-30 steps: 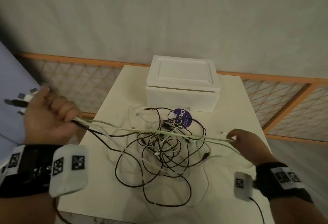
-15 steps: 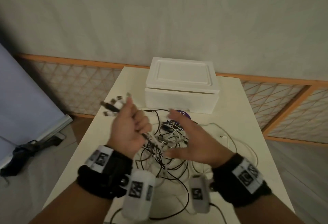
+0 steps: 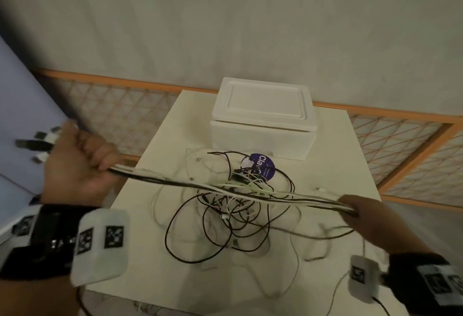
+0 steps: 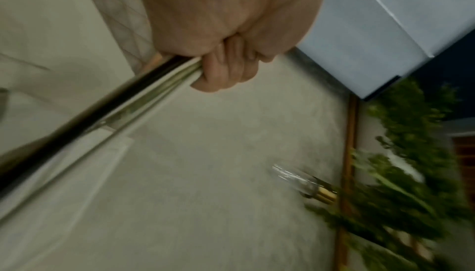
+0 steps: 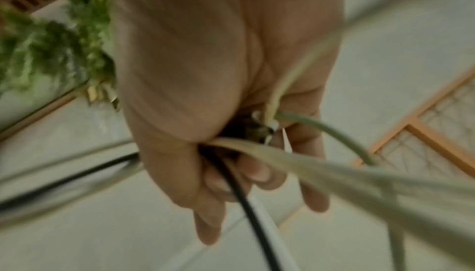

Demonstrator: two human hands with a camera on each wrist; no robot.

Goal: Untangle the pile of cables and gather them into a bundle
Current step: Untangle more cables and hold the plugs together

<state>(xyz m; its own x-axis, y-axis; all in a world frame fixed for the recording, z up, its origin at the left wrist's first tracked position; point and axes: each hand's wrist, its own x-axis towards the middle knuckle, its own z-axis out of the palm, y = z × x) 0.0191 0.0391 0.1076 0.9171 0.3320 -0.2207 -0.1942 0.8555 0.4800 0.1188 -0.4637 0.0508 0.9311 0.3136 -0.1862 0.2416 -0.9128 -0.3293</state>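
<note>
Nearest the camera, both wrists wear black straps with white marker blocks. Just ahead of them the left hand (image 3: 75, 165) is fisted tight around a bundle (image 3: 225, 186) of black and white cables, plug ends (image 3: 37, 144) poking out past its far side, off the left edge of the table (image 3: 155, 253). Over on the other side, the right hand (image 3: 368, 218) has its fingers (image 5: 254, 174) curled round the same strands, black and pale ones running through the palm in the wrist view, with more slack trailing below it. Between the two hands the bundle is stretched out in a line, lifted above the tabletop. Under that line, and a little beyond it, sits the pile (image 3: 233, 218): dark and white loops still knotted together on the table, some strands rising into the stretched run. Just past the pile, between the hands but farther out, a purple round label (image 3: 263, 168) peeks from the tangle. Beyond that stands a white foam box (image 3: 263, 125), lid on, at the table's far end. Behind it all, an orange-framed lattice (image 3: 400, 145) and a plain wall.
</note>
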